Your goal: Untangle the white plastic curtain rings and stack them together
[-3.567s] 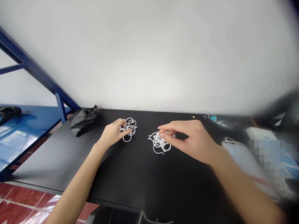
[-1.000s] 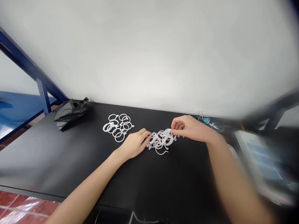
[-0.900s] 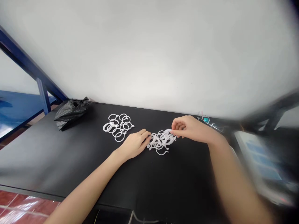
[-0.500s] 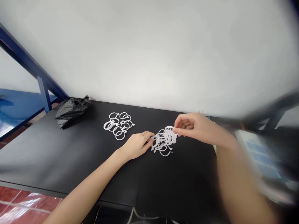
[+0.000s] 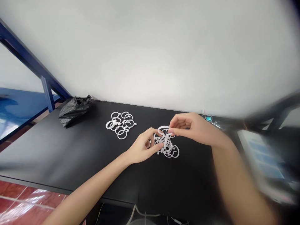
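My right hand (image 5: pixel 188 128) pinches a white plastic ring (image 5: pixel 163 127) between thumb and fingertips, just above a tangled pile. The pile of similar white rings (image 5: pixel 173 153) lies on the black table; several have small tabs, and some have a gap, like shower curtain rings. My left hand (image 5: pixel 146 145) reaches in from the left, with thumb and index finger closed on rings at the upper part of the pile. Where the two hands meet, the rings overlap, so I cannot separate each one. A second, looser group of white rings (image 5: pixel 122 135) lies flat to the left.
A crumpled black plastic bag (image 5: pixel 74 110) sits at the table's back left. The black table (image 5: pixel 82 150) meets a white wall (image 5: pixel 150 62). Blue metal framing (image 5: pixel 48 93) stands at left. A blurred white-and-blue box (image 5: pixel 260 153) and some clear packaging (image 5: pixel 207 118) are at right.
My left hand has moved right and up from the pile's edge onto its rings. My right hand has shifted slightly left with a ring, and the pile has spread and shifted.
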`<state>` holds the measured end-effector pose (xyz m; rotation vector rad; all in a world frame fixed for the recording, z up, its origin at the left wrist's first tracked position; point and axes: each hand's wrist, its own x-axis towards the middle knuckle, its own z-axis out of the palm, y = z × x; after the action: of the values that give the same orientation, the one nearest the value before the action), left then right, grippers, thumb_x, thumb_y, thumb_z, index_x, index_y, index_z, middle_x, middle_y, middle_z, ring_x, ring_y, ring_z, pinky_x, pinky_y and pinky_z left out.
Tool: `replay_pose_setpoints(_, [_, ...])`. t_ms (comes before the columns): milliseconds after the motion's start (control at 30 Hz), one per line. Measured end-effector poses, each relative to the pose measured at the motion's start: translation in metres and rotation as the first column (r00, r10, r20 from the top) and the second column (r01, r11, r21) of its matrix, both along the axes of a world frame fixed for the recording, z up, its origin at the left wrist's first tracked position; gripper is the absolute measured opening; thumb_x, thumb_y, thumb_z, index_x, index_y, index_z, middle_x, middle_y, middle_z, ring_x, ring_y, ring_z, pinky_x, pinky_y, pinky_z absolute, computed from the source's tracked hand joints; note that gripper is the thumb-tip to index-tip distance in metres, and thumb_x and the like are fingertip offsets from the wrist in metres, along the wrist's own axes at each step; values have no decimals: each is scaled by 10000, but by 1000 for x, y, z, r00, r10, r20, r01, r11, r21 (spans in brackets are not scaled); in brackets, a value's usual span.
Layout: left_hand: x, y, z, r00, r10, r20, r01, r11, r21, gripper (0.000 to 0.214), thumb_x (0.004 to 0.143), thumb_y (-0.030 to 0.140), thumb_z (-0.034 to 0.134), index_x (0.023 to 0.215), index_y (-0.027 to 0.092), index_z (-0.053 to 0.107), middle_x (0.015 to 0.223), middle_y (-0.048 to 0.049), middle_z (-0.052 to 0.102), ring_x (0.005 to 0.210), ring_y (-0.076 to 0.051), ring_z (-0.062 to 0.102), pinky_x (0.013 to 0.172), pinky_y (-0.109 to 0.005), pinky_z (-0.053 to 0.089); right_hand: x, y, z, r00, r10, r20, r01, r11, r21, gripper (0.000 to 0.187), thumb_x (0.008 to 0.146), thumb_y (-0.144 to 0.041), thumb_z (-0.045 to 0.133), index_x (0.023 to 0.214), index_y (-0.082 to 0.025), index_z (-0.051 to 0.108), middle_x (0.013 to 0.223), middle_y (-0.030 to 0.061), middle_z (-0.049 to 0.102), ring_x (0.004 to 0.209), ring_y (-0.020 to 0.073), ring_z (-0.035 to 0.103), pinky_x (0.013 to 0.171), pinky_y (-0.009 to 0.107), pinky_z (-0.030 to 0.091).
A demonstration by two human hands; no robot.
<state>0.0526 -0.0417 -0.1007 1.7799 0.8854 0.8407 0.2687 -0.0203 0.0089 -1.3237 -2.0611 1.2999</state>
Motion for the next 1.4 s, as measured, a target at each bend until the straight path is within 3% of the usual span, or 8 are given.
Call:
replay_pose_setpoints(400, [0,7,-7,999,43,-7,-43,998,-35,294,892,390,608,1111,200,558,1030,-44,600,656,-90,517,518,-206,432,-1,5,-6,999,23,26,-23,1000,3,131,829,-319,648,873,-196,649,849,33,724,792,185,686,712,326,535])
replay_pose_setpoints(533, [-2,1,-2,972,-70,-222,130,955,268,661,647,561,813,1152,214,564,1169,-100,568,1032,-253,548,883,-393,508,-1,5,-5,1000,16,26,-16,1000,22,132,824,-313,649,880,-194,656,841,35,725,775,184,688,700,324,536])
replay_pose_setpoints(667, [3,-5,-11,906,-153,-395,310,874,373,940,592,655,801,1340,200,460,1480,-199,360,1379,-414,289,1113,-590,304,0,5,-4,999,-2,42,0,1000,30,135,832,-323,644,874,-195,658,844,35,727,776,184,692,711,327,543])
replay_pose_setpoints(900, [-1,5,-21,939,-48,-341,185,905,382,599,793,456,728,1297,234,493,1439,-155,458,1377,-359,340,1118,-569,302,2,5,-4,999,-41,12,40,998,48,150,811,-330,672,879,-197,671,811,36,722,756,192,693,710,336,548])
replay_pose_setpoints(1000, [-4,6,-12,981,-11,-191,69,952,300,484,848,350,674,1282,233,492,1353,-124,535,1288,-299,445,1098,-501,348,1,5,-5,998,-55,-17,56,996,71,147,829,-326,646,878,-191,678,804,37,720,727,176,681,679,315,537])
replay_pose_setpoints(1133, [-4,8,-5,987,-18,158,25,999,-41,346,945,371,527,1231,178,508,941,-56,639,888,-183,604,868,-363,482,-8,6,-12,999,-27,-24,30,993,111,167,851,-324,620,878,-191,717,792,30,720,682,149,635,624,282,495])
replay_pose_setpoints(1233, [-4,11,-5,943,-24,331,119,956,-270,352,970,471,460,983,147,595,598,39,503,568,-107,478,658,-281,441,-18,9,-24,1000,13,-17,-10,989,146,196,859,-330,618,868,-186,750,782,32,724,661,142,611,609,281,476])
replay_pose_setpoints(1400, [-3,16,-7,846,129,518,156,869,-470,322,921,460,576,788,169,546,512,66,461,521,-77,428,711,-271,459,-27,11,-37,997,-27,-66,39,980,197,283,831,-401,671,1002,-184,734,819,43,731,729,173,670,660,308,535])
